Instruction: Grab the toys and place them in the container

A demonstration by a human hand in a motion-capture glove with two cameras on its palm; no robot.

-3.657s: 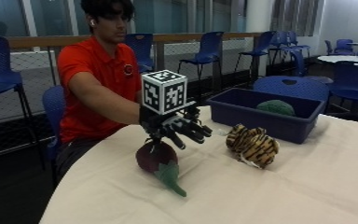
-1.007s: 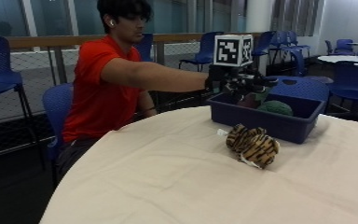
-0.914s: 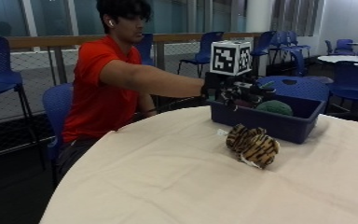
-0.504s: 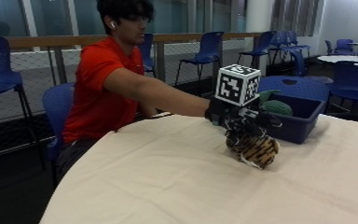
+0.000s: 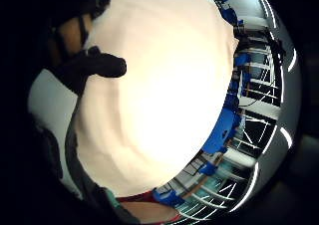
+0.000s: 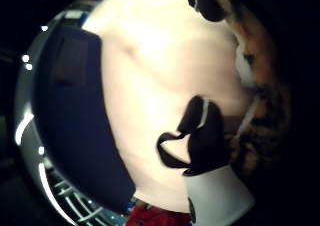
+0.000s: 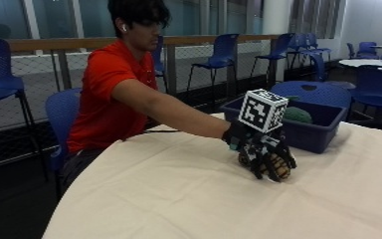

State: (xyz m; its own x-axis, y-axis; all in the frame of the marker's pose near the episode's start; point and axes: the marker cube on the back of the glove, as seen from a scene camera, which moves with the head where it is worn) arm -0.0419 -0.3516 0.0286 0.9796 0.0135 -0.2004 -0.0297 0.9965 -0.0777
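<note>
A striped tiger plush toy [image 7: 279, 171] lies on the cream tablecloth [image 7: 171, 199] just in front of the blue container [image 7: 318, 138]. My gloved right hand [image 7: 262, 152] sits on top of the toy, fingers curled down around it. In the thumb side palm view the toy's striped fur [image 6: 260, 101] lies right against the palm, with the container's wall [image 6: 70, 111] across the cloth. A green toy [image 7: 297, 114] shows inside the container. The little finger side palm view shows one gloved finger [image 5: 94, 68] over bare cloth [image 5: 159, 100].
The round table's near edge runs along the front left. The person in a red shirt [image 7: 108, 99] sits at the far side on a blue chair [image 7: 58, 114]. More blue chairs [image 7: 221, 52] and a railing stand behind.
The hand carried a purple and green toy from the table to the container, came away without it, then dropped down onto the tiger toy.
</note>
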